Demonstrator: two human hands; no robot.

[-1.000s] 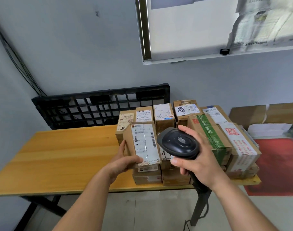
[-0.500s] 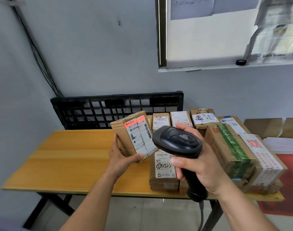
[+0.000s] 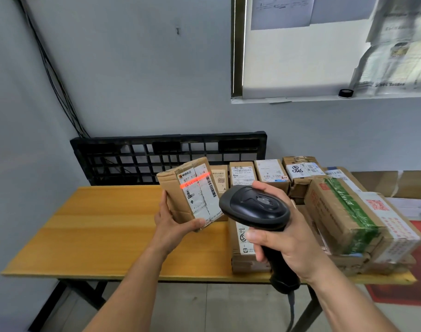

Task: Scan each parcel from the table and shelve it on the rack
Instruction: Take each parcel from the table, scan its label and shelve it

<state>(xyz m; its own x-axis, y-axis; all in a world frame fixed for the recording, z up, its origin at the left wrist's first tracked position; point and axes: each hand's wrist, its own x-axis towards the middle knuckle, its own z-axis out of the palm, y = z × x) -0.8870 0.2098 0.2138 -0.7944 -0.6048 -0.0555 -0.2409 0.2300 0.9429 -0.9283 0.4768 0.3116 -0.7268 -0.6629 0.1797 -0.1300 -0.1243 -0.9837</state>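
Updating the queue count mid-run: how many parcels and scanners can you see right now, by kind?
Held parcel, gripped by the left hand: 1
Stacked parcels on the table: 8 clearly countable; lower ones are partly hidden
Scanner, gripped by the right hand: 1
Total: at least 10

black handheld barcode scanner (image 3: pixel 255 208): grip hidden in right hand (image 3: pixel 291 245) | taped brown cardboard parcel (image 3: pixel 176 190) in left hand (image 3: pixel 173 227): label print unreadably small | white wall papers (image 3: pixel 396 44): blurred, edge-cropped
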